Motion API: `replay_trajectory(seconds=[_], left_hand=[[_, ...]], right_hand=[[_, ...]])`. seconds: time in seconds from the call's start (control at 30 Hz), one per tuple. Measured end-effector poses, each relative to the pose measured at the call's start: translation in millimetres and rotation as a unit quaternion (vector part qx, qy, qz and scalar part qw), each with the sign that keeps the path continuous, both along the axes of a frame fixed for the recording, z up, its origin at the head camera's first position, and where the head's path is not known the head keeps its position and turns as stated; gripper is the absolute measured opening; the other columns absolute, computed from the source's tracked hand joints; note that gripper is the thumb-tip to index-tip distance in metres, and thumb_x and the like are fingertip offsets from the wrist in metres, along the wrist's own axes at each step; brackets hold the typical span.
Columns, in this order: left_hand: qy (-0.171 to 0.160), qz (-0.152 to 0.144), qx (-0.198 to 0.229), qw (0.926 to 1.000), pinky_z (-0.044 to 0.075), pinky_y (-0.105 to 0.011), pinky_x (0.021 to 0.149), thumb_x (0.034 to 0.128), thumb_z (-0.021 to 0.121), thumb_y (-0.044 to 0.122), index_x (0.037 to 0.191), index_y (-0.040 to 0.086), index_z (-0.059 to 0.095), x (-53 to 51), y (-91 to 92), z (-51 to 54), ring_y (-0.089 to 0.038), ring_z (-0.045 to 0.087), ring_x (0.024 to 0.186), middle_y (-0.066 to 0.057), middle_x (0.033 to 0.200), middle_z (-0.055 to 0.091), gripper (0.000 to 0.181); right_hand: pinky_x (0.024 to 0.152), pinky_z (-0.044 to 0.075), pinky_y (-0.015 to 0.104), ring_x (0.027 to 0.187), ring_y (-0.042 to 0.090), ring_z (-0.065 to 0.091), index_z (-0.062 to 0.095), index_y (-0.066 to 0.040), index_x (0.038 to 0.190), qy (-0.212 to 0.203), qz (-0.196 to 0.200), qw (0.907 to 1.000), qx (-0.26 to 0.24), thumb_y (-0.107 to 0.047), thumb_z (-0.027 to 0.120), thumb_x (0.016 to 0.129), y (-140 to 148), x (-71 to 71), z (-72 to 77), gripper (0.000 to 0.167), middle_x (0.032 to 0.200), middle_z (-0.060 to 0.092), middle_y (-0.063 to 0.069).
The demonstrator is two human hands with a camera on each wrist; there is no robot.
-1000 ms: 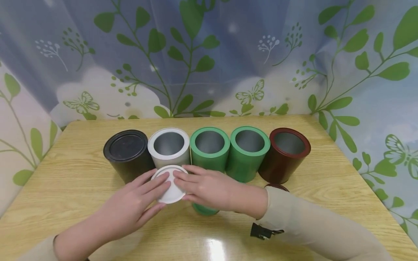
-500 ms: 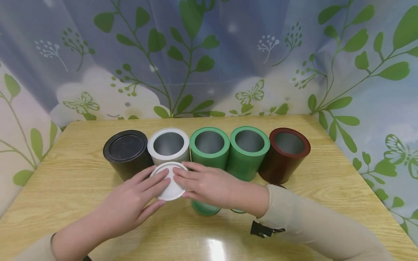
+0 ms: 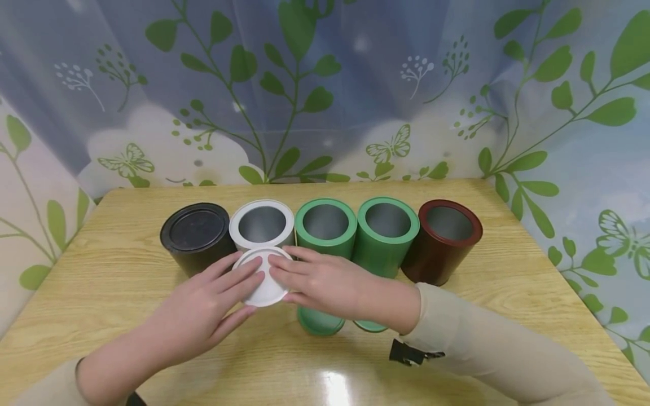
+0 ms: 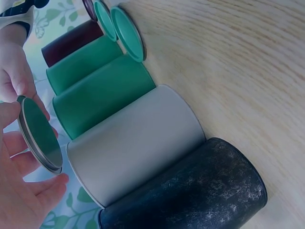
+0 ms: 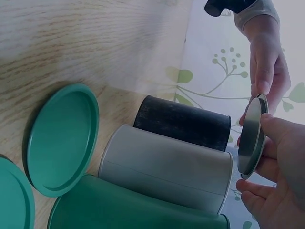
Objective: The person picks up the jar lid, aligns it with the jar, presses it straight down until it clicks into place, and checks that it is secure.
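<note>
A white round lid (image 3: 266, 293) is held between both hands, in the air just in front of the open white can (image 3: 235, 226). My left hand (image 3: 203, 307) holds its left side, fingers laid over the top and thumb at the near edge. On the opposite side my right hand (image 3: 330, 285) grips the lid the same way. Both wrist views show the lid's metallic underside (image 5: 250, 138), apart from the can. The can stands upright, its side pale grey in the left wrist view.
Left of the white can stands a black can (image 3: 198, 225) with its lid on. To the right are two open green cans and a dark red can (image 3: 431, 256). Green lids (image 3: 320, 321) lie in front; a dark red lid (image 4: 89, 8) lies beyond them.
Both hands have carried the white lid slightly away from me, toward the white can. More of the green lids shows, while the right sleeve now covers the dark red lid in the head view.
</note>
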State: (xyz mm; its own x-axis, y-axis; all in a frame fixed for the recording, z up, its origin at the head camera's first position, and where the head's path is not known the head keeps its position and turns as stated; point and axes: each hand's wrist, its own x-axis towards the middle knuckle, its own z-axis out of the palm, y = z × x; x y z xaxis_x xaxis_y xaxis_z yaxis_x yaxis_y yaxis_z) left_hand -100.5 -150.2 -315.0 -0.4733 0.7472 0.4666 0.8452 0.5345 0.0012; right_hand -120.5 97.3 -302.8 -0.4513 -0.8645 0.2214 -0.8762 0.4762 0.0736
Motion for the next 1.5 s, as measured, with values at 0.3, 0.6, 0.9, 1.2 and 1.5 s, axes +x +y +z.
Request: replay_trajectory(seconds=[0.3, 0.6, 0.9, 1.2, 1.5], left_hand=[[0.015, -0.011, 0.011, 0.9998, 0.046, -0.049, 0.09, 0.1007, 0.029, 0.044, 0.122, -0.001, 0.06, -5.5, 1.1, 5.3, -0.038, 0.048, 0.118, -0.015, 0.126, 0.057, 0.059], [0.015, -0.012, 0.013, 0.9997, 0.047, -0.051, 0.087, 0.1005, 0.028, 0.045, 0.123, -0.001, 0.06, -13.9, 1.6, 6.9, -0.039, 0.049, 0.117, -0.015, 0.126, 0.057, 0.06], [0.009, -0.006, -0.003, 0.9999, 0.046, -0.051, 0.089, 0.1003, 0.028, 0.046, 0.125, 0.0, 0.059, -20.7, -0.4, 8.7, -0.039, 0.048, 0.118, -0.014, 0.128, 0.055, 0.06], [0.008, -0.015, -0.005, 0.9998, 0.044, -0.052, 0.091, 0.1005, 0.029, 0.045, 0.125, 0.0, 0.058, -27.3, -0.8, 10.8, -0.04, 0.049, 0.117, -0.014, 0.129, 0.055, 0.059], [-0.002, -0.018, -0.016, 0.9997, 0.042, -0.052, 0.093, 0.1004, 0.029, 0.046, 0.126, 0.0, 0.058, -35.3, -1.7, 10.8, -0.041, 0.048, 0.118, -0.015, 0.13, 0.054, 0.06]], right_hand=[[0.104, 0.034, 0.03, 0.132, 0.024, 0.036, 0.051, -0.008, 0.134, -0.011, -0.004, 0.9999, -0.002, -0.032, 0.055, 0.095, 0.6, -4.9, 4.5, 0.046, 0.141, 0.044, 0.006], [0.106, 0.032, 0.03, 0.132, 0.026, 0.035, 0.051, -0.006, 0.134, -0.011, -0.002, 0.9999, -0.006, -0.03, 0.055, 0.095, 1.7, -11.4, 7.0, 0.045, 0.14, 0.044, 0.008], [0.104, 0.035, 0.032, 0.132, 0.026, 0.036, 0.051, -0.006, 0.134, -0.02, -0.003, 0.9997, -0.016, -0.029, 0.054, 0.096, 2.1, -16.8, 9.2, 0.045, 0.141, 0.044, 0.007], [0.106, 0.032, 0.033, 0.133, 0.027, 0.034, 0.048, -0.006, 0.136, -0.047, -0.011, 0.9988, -0.012, -0.028, 0.053, 0.096, 1.7, -21.7, 12.6, 0.046, 0.142, 0.041, 0.008], [0.105, 0.034, 0.034, 0.133, 0.026, 0.033, 0.047, -0.007, 0.138, -0.058, -0.023, 0.9981, 0.001, -0.03, 0.051, 0.097, 1.7, -27.6, 14.4, 0.047, 0.143, 0.04, 0.007]])
